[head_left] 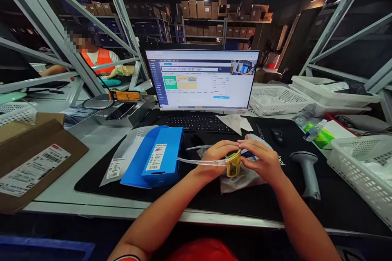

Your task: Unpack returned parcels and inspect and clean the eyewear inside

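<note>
A pair of sunglasses [233,165] with a mirrored yellow lens and clear temples is between my hands, above the black desk mat. My left hand [218,154] reaches between the temples and holds the frame from behind; the temples point left. On the lens side, my right hand [261,158] grips the top edge with bent fingers, its thumb underneath. The fingertips of both hands meet at the upper rim. Beneath them lies a crumpled translucent bag [235,184]. Left of my hands are a blue box [165,157] with a white label and a frosted plastic bag [118,163].
Behind the keyboard [196,122] stands a lit monitor [199,83]. A scanner [308,173] and mouse [278,134] lie right, near white baskets [361,167]. An opened carton [39,163] occupies the left. Beyond the metal frame, a person [99,59] wears an orange vest.
</note>
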### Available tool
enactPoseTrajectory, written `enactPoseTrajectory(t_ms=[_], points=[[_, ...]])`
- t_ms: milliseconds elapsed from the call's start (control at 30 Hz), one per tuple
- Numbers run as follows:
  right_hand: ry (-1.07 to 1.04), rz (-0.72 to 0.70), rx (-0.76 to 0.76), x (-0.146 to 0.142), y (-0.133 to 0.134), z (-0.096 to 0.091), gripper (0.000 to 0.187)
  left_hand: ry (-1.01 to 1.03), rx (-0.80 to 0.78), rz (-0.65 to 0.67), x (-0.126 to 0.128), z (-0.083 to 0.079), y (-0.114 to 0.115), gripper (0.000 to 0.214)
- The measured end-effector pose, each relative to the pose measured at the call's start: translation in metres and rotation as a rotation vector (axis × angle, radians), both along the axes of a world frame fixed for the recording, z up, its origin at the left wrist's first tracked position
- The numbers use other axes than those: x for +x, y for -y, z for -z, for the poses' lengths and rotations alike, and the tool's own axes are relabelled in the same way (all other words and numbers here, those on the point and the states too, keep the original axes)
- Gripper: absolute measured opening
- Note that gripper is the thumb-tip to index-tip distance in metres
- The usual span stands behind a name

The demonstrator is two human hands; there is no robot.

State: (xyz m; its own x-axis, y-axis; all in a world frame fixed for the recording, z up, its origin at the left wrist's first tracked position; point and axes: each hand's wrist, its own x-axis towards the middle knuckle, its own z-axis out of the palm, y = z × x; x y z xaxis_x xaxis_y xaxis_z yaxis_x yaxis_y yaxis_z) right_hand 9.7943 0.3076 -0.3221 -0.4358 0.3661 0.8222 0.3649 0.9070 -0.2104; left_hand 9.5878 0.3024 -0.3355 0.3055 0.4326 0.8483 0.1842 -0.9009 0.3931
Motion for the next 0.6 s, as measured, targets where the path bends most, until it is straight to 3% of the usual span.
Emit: enactPoseTrajectory(t_ms=[400,600], points=[[-0.025,0.001,0.037,0.0001,-0.0023,0.0057,0.051,-0.024,-0.001,-0.013,-0.0013,-0.0026,0.002,0.027],[-0.055,-0.003,0.045,-0.0027,-0.0024,0.0043,0.047,-0.034,0.001,-0.023,-0.0011,-0.0029,0.0028,0.024]])
